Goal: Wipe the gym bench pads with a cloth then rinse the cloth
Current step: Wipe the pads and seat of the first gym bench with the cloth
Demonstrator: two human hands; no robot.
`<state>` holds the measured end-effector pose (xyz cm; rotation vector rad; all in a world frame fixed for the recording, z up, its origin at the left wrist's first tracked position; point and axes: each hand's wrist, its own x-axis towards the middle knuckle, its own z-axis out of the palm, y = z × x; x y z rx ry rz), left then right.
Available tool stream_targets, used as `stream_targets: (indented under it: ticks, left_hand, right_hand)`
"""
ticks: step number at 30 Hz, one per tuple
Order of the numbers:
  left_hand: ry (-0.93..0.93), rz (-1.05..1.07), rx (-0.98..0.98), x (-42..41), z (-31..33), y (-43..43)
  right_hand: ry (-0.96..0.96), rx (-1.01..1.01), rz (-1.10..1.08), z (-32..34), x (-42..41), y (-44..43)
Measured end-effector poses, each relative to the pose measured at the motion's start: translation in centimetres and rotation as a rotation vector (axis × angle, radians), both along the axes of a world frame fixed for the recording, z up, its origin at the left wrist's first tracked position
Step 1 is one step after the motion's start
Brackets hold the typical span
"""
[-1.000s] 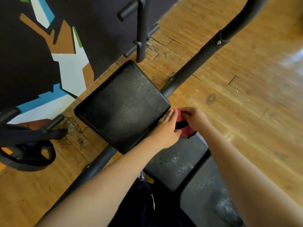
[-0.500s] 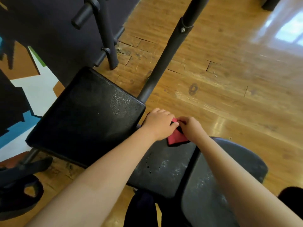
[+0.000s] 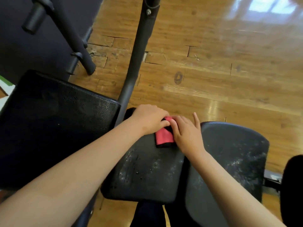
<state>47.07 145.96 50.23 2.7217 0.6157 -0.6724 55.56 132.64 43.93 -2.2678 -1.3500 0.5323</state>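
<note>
Both hands on red cloth [image 3: 164,136] at far edge of middle pad [image 3: 144,169]: left hand [image 3: 148,119] curled over cloth's far end, right hand [image 3: 186,135] flat, fingers pressing its right side. Judgement: fold cloth flat, wipe speckled pads in overlapping strokes. Right pad [image 3: 232,154] dusty; left pad [image 3: 54,120] darker. No containers visible.

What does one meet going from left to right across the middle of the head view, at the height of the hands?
Large black pad → left hand → red cloth → right hand → rounded grey pad.
</note>
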Motion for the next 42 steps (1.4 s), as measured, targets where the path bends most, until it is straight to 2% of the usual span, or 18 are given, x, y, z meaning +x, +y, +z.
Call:
stream_targets:
  ticks: [2,5,12,19,23,27,30,33,36,39,42]
  left_hand:
    - [0.003,-0.029,0.000,1.1,-0.6,-1.0]
    - [0.027,-0.066,-0.045,3.3,-1.9,-2.7]
    - [0.029,-0.060,-0.131,4.7,-3.0,-3.5]
    - [0.008,-0.062,-0.119,3.8,-2.3,-4.2]
    - [-0.057,0.026,-0.133,3.0,-1.8,-4.4]
    - [-0.103,0.094,-0.037,2.8,-0.9,-4.3]
    - [-0.144,0.198,0.068,1.2,0.8,-2.8]
    - [-0.228,0.388,0.099,-2.1,2.3,-1.6]
    - [-0.327,0.437,0.224,-4.7,2.9,-2.4]
    - [-0.492,0.491,0.304,-6.9,3.0,-3.4]
    - [-0.700,0.628,0.251,-9.2,3.7,-4.9]
  right_hand:
    - [-0.110,-0.047,-0.060,-0.8,0.5,-0.9]
    - [-0.144,-0.153,-0.085,-1.7,1.7,-2.9]
    - [0.082,-0.109,-0.136,-2.0,2.3,-4.2]
    - [0.144,-0.085,-0.225,-1.5,1.2,-4.5]
    - [0.189,-0.093,-0.242,-2.0,1.4,-4.4]
    - [0.267,0.038,-0.292,-0.7,1.2,-3.5]
    - [0.372,0.102,-0.204,1.4,0.6,-0.6]
    - [0.414,0.104,-0.062,3.1,-0.9,2.6]
    - [0.434,0.153,0.025,4.2,-2.1,4.1]
    - [0.463,0.213,0.092,5.2,-2.7,4.4]
    - [0.501,0.313,0.118,6.8,-4.2,3.8]
